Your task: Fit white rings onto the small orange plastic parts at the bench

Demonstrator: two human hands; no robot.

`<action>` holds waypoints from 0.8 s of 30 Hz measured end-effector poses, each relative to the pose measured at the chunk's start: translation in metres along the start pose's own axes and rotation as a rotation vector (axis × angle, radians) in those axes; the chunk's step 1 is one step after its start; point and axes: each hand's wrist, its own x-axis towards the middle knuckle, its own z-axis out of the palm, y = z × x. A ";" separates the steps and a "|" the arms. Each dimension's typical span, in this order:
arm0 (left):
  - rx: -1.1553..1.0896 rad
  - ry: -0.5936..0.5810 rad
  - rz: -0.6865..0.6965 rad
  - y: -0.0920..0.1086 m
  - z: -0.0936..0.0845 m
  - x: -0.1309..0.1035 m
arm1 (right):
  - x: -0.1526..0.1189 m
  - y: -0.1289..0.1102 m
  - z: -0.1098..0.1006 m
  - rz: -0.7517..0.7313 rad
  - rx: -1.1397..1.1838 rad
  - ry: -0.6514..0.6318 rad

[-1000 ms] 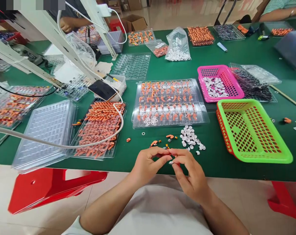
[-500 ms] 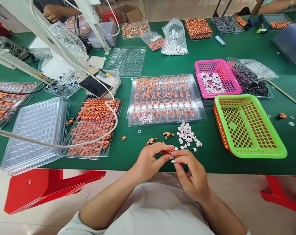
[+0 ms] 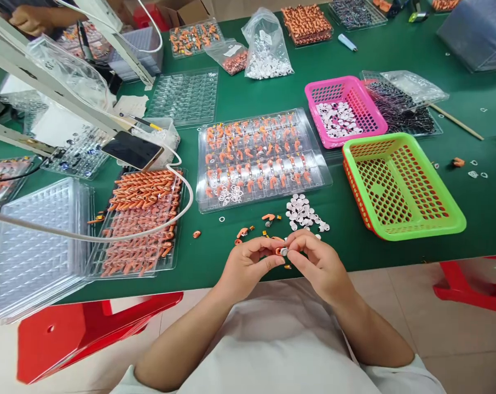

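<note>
Close to the front table edge, my left hand (image 3: 250, 265) is closed with thumb and fingers around a small orange earbud-like shell (image 3: 278, 250). A round silvery-white disc (image 3: 284, 251) sits at the shell's open side, facing my right hand (image 3: 319, 262). My right fingertips pinch at this disc from the right, and partly cover it. Just beyond my hands lie loose orange pieces (image 3: 268, 218) with small yellow and metal parts. Beside them is a pile of white round discs (image 3: 303, 210). Behind stands a clear tray (image 3: 324, 172) with rows of orange pieces and several white rings.
A lime-green basket (image 3: 455, 219) and a pink basket (image 3: 313, 93) with white discs stand to the right. On the left are a tray of orange shells (image 3: 141, 191), stacked clear trays (image 3: 38, 230), a phone (image 3: 131, 149) and a looping white cable (image 3: 192, 194).
My right fingers have come up against the orange shell, and the disc now lies at its open side. The head view has turned, shifting the table leftward and upward.
</note>
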 end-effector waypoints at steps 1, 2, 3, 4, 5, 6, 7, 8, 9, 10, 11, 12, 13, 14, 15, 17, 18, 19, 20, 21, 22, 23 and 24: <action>0.006 0.015 -0.001 0.001 0.001 0.000 | 0.000 -0.001 0.000 -0.002 -0.013 -0.009; 0.016 0.032 -0.002 0.001 0.002 0.000 | 0.000 -0.002 -0.001 -0.004 -0.025 -0.016; 0.025 0.044 -0.004 0.002 0.002 0.001 | 0.001 -0.003 -0.001 -0.005 -0.041 -0.020; 0.031 0.052 -0.007 0.002 0.003 0.000 | 0.001 -0.004 -0.002 -0.007 -0.058 -0.020; 0.035 0.054 -0.008 0.002 0.003 0.000 | 0.002 -0.006 -0.003 -0.011 -0.076 -0.017; 0.039 0.054 -0.004 0.002 0.003 0.000 | 0.002 -0.007 -0.003 -0.013 -0.095 -0.017; 0.045 0.051 0.002 0.002 0.003 0.000 | 0.003 -0.008 -0.004 -0.017 -0.112 -0.020; 0.058 0.049 0.010 0.002 0.003 -0.001 | 0.004 -0.009 -0.005 -0.020 -0.129 -0.024; 0.076 0.046 0.019 0.001 0.003 -0.001 | 0.005 -0.011 -0.005 -0.021 -0.144 -0.028; 0.098 0.046 0.027 0.000 0.003 -0.001 | 0.006 -0.012 -0.006 -0.020 -0.156 -0.032; 0.122 0.047 0.033 -0.001 0.003 -0.001 | 0.006 -0.012 -0.006 -0.016 -0.165 -0.038; 0.146 0.047 0.037 -0.002 0.002 -0.001 | 0.006 -0.013 -0.007 -0.012 -0.169 -0.044; 0.168 0.045 0.041 -0.003 0.002 -0.001 | 0.007 -0.013 -0.007 -0.008 -0.169 -0.049; 0.188 0.042 0.048 -0.004 0.002 0.000 | 0.007 -0.013 -0.007 -0.005 -0.168 -0.053; 0.206 0.036 0.059 -0.005 0.002 0.000 | 0.007 -0.013 -0.007 -0.004 -0.167 -0.054; 0.243 0.025 0.090 -0.006 0.002 0.001 | 0.007 -0.012 -0.007 -0.004 -0.167 -0.054; 0.260 0.020 0.108 -0.006 0.002 0.001 | 0.007 -0.012 -0.007 -0.004 -0.169 -0.054; 0.280 0.014 0.121 -0.005 0.002 0.001 | 0.007 -0.012 -0.007 -0.004 -0.172 -0.055; 0.301 0.009 0.129 -0.005 0.001 0.001 | 0.007 -0.011 -0.007 -0.005 -0.176 -0.056; 0.324 0.004 0.134 -0.005 0.001 0.001 | 0.007 -0.011 -0.007 -0.007 -0.180 -0.055; 0.348 -0.002 0.137 -0.004 0.001 0.000 | 0.007 -0.011 -0.007 -0.011 -0.184 -0.054; 0.372 -0.008 0.137 -0.003 0.000 0.000 | 0.007 -0.011 -0.007 -0.014 -0.187 -0.052; 0.394 -0.013 0.138 -0.003 0.000 0.000 | 0.006 -0.011 -0.007 -0.016 -0.192 -0.050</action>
